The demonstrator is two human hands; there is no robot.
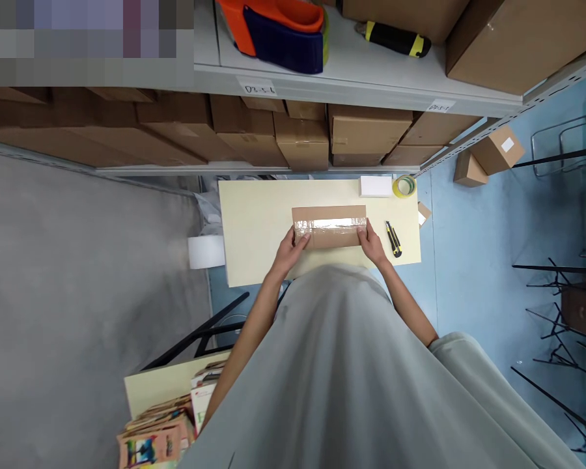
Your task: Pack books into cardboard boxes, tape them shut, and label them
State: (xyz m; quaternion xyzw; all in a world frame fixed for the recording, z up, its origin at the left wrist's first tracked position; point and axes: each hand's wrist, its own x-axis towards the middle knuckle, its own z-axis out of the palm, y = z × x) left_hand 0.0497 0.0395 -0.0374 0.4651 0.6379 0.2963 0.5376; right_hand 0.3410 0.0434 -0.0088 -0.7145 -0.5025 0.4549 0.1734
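Clearly, both forearms reach forward, the left hand [289, 250] gripping the left end of a flat cardboard box [328, 240] and the right hand [372, 245] gripping its right end, thumbs on top. The box is at the middle of the pale-yellow surface [254, 228], its length running left to right. Oblong and plain brown, it bears glossy clear packing tape [333, 223] along its upper face.
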